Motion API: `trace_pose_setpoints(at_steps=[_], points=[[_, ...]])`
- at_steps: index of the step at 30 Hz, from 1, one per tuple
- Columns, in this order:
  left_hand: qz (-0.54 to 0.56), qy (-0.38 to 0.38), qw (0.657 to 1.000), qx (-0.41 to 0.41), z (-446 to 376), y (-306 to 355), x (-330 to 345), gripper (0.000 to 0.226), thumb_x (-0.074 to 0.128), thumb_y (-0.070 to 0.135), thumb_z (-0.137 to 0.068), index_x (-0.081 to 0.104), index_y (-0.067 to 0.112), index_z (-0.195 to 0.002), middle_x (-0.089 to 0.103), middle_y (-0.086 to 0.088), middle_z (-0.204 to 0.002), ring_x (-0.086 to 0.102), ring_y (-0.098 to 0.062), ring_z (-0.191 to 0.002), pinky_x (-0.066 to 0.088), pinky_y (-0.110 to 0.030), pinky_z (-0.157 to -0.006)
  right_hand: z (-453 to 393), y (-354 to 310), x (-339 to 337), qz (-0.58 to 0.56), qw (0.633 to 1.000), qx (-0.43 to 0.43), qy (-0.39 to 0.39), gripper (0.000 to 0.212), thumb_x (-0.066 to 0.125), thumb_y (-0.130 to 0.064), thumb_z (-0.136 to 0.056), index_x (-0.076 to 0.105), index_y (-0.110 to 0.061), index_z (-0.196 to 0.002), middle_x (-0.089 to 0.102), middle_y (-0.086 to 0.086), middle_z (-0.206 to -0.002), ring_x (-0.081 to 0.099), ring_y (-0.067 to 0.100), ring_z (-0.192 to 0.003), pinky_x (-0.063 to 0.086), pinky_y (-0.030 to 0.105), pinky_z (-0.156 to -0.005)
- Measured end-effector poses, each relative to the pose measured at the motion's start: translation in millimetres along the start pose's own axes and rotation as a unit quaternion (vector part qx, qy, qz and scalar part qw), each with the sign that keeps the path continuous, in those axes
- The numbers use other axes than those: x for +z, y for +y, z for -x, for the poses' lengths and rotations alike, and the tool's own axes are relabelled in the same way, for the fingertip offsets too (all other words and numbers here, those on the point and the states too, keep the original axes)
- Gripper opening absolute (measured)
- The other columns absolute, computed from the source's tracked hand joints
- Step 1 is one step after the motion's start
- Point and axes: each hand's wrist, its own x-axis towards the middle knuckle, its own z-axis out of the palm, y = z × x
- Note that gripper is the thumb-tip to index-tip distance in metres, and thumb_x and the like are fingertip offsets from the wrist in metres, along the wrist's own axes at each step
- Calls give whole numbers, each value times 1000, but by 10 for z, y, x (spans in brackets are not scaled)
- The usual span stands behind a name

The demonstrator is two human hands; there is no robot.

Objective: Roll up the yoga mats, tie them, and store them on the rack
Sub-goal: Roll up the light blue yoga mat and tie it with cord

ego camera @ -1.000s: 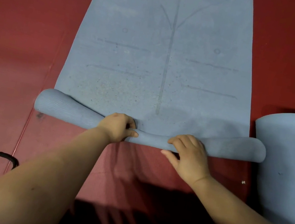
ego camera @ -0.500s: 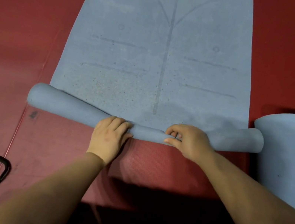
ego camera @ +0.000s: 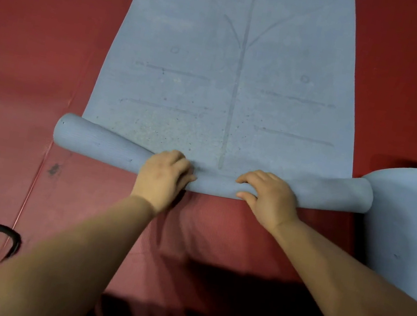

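Blue yoga mat (ego camera: 230, 84) part-rolled, left hand (ego camera: 162, 177) and right hand (ego camera: 268, 198) curled gripping roll

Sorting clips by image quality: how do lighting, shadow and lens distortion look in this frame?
Head view: dim, even light without glare; a dark shadow covers the red floor mat nearest the camera; the wide lens bows the blue yoga mat's straight edges; the print looks soft.

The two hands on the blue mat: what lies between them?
Only a bare stretch of the mat's rolled part lies between the left hand and the right hand, in the head view.
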Motion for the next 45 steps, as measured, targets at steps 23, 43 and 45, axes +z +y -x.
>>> trace_pose_setpoints(at_steps=[23,43,45], points=[[-96,-20,993,60,-68,-169,136,41,75,23,-72,69,0,-105,71,-16,-100,68,-32,-91,53,-40,-83,-134,118,62,64,994,-68,57,28,71,-28,-67,74,-14,-91,70,1,-82,67,24,-72,50,26,-66],[-55,-234,971,7,759,295,-329,43,61,35,-86,58,29,-128,64,1,-122,59,-22,-110,44,-28,-88,825,-358,-152,-53,973,132,-179,35,73,-32,-80,67,-28,-115,66,-10,-113,59,8,-106,36,16,-88],[-54,-117,990,54,985,359,-245,40,54,26,-83,65,16,-119,68,-4,-114,65,-25,-100,44,-30,-89,737,-335,-217,-72,964,148,-210,36,75,-30,-78,68,-27,-113,68,-9,-112,61,5,-101,38,15,-85]])
